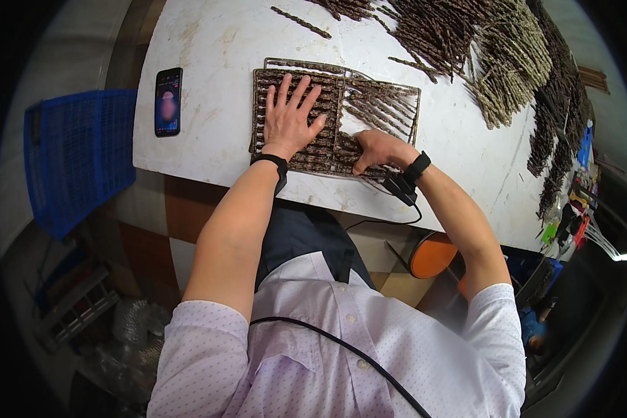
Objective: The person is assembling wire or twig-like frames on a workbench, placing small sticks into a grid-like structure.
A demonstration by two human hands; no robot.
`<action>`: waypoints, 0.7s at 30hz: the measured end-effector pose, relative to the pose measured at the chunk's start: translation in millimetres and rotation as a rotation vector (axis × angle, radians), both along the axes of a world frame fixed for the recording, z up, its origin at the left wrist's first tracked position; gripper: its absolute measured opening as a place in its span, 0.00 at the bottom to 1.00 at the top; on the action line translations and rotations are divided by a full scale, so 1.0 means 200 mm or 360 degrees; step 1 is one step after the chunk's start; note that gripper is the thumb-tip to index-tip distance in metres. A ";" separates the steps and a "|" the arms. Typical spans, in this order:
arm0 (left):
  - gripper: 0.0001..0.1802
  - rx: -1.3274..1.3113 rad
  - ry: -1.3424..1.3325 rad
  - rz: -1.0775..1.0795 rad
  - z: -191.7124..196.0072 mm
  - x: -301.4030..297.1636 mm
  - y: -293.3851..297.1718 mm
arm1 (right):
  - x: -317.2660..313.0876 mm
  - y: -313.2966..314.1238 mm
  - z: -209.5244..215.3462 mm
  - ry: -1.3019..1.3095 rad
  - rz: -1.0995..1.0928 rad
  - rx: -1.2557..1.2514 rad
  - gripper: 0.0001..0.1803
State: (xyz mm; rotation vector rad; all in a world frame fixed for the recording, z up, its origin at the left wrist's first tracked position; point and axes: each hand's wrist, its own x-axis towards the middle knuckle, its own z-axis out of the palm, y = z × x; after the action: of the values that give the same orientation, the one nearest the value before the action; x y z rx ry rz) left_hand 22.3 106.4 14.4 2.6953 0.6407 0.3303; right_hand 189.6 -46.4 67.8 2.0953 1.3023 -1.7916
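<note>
A rectangular wire frame (417, 115) lies on the white table, with dark brown twisted strands (313, 148) woven across its left part in close rows. My left hand (288, 125) rests flat on this woven part, fingers spread. Over the lower middle of the frame, my right hand (384, 148) is curled with its thumb and fingers round the strands there. Its fingertips are partly hidden. Loose strand ends (380, 104) fan out to the right above it, inside the frame.
The white table (205, 35) carries a phone (168, 102) at the left. Piles of brown strands (432, 31) and paler tan strands (512, 63) lie at the far right, with a single strand (301, 22) farther back. A blue plastic crate (80, 157) stands left; an orange stool (433, 256) is below the table.
</note>
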 end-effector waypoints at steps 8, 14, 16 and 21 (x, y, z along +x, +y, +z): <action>0.32 -0.0011 0.0053 -0.0005 0.01 -0.01 0.01 | -0.06 0.00 0.03 -0.0025 -0.0103 0.0009 0.36; 0.32 0.0000 0.0036 -0.0007 0.00 -0.01 0.01 | -0.04 -0.09 -0.04 0.0179 -0.0482 0.0147 0.39; 0.32 -0.0004 0.0031 -0.0025 0.00 -0.02 0.01 | -0.06 -0.12 -0.04 0.0086 -0.0391 0.0238 0.37; 0.31 -0.0025 0.0037 -0.0008 0.00 -0.02 0.00 | -0.10 -0.12 0.00 -0.0403 -0.0150 0.0299 0.38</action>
State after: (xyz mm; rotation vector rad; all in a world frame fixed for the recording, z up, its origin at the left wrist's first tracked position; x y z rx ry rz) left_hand 18.1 105.8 14.0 2.6889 0.6408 0.2923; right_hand 170.2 -70.3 68.1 2.4240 1.3687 -1.4220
